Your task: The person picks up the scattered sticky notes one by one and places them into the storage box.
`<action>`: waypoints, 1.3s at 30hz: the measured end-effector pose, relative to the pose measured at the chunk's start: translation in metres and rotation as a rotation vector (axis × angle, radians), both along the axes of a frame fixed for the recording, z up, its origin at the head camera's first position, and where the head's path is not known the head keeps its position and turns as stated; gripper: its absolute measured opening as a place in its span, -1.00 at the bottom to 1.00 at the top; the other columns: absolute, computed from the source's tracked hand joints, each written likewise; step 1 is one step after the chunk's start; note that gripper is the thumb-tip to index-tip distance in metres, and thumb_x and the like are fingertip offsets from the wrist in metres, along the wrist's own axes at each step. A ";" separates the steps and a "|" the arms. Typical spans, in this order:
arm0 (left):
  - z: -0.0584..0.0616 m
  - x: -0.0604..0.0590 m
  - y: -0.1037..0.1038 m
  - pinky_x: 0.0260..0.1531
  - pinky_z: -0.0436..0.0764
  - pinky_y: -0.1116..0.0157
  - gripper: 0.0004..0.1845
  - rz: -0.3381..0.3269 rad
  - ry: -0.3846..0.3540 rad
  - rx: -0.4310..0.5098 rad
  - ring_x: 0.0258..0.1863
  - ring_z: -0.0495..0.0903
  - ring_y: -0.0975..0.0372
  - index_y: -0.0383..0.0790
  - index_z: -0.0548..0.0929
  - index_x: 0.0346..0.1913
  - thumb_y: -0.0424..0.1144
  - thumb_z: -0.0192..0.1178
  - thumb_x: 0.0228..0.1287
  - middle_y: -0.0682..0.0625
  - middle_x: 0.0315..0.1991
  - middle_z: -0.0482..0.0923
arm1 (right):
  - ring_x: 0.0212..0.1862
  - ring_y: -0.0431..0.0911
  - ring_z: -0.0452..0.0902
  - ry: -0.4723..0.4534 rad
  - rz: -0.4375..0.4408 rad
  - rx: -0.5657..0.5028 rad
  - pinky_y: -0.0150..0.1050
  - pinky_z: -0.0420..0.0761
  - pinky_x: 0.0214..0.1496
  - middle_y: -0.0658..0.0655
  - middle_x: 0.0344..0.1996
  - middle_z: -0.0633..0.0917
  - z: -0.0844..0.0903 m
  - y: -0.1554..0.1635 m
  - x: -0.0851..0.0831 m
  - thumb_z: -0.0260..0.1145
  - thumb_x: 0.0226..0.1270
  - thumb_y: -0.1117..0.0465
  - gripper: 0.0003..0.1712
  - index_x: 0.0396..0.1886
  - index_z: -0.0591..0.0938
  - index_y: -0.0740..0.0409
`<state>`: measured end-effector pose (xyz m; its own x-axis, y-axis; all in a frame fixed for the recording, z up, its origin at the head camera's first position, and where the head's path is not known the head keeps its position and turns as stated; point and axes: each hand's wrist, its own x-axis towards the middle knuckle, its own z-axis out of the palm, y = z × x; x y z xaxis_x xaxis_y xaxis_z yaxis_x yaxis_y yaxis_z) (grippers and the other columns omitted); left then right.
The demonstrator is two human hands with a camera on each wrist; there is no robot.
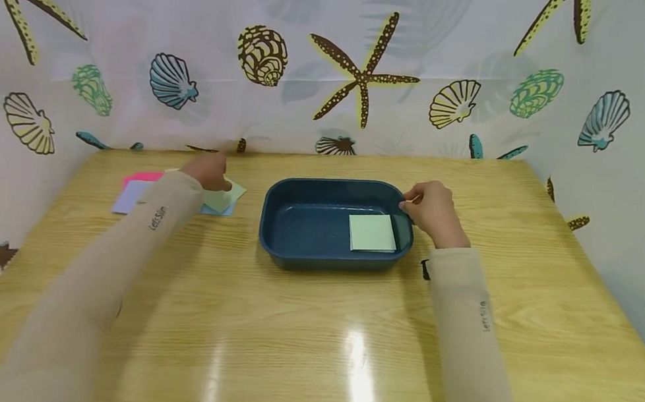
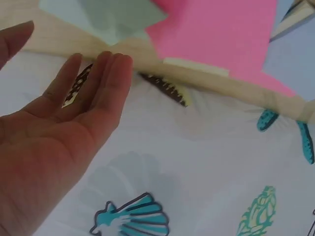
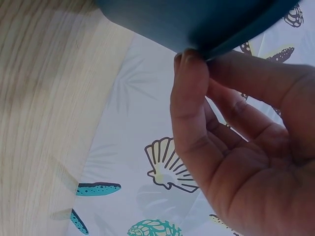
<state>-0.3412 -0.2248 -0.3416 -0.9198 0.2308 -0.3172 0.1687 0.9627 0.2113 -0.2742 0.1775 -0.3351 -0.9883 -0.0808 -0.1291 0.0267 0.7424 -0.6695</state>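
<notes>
Our right hand pinches the rim of the blue tray at mid-bench, a green paper square inside. Our left hand, fingers straight, hovers over the coloured papers beside it.

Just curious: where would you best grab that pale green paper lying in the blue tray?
Probably pinch the paper at its left edge, coming from above. It lies flat near the tray's right wall, where the right hand grips the rim, so the left side is open.
</notes>
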 end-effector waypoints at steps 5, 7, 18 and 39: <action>-0.026 -0.005 -0.003 -0.26 0.45 0.18 -0.38 0.056 -0.113 -0.124 -0.28 0.42 0.07 -0.50 0.49 -0.10 0.13 0.19 0.26 -0.23 -0.23 0.51 | -0.25 0.12 0.63 0.006 -0.006 -0.001 -0.24 0.60 -0.26 0.37 -0.17 0.58 0.000 0.002 0.000 0.23 0.36 0.32 -0.71 -0.01 0.60 0.44; -0.031 -0.006 -0.001 -0.16 0.47 0.10 -0.27 0.077 -0.119 -0.141 -0.14 0.44 -0.04 -0.51 0.48 0.04 0.20 0.19 0.23 -0.31 -0.08 0.53 | -0.25 0.13 0.64 0.003 -0.007 -0.006 -0.26 0.59 -0.29 0.37 -0.18 0.58 0.000 0.002 0.000 0.23 0.36 0.32 -0.71 -0.02 0.60 0.44; -0.034 -0.018 0.003 0.06 0.42 -0.08 -0.34 0.088 -0.137 -0.155 0.07 0.42 -0.16 -0.48 0.46 0.13 0.03 0.29 0.19 -0.35 0.09 0.48 | -0.30 0.07 0.63 0.012 -0.004 -0.022 -0.28 0.59 -0.31 0.37 -0.19 0.59 0.000 0.002 -0.001 0.24 0.35 0.33 -0.72 -0.04 0.61 0.45; 0.060 0.024 0.123 0.01 0.45 -0.02 -0.01 -0.191 0.165 -0.016 0.06 0.35 -0.12 -0.44 0.09 0.41 0.02 0.36 0.08 -0.32 0.19 0.32 | -0.29 0.03 0.60 0.007 -0.016 -0.003 -0.27 0.58 -0.30 0.35 -0.19 0.57 0.001 -0.001 0.000 0.23 0.36 0.33 -0.72 -0.03 0.61 0.44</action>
<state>-0.3168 -0.1019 -0.2818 -0.8995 0.4019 -0.1711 0.3793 0.9130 0.1505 -0.2739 0.1770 -0.3341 -0.9905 -0.0650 -0.1216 0.0339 0.7398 -0.6720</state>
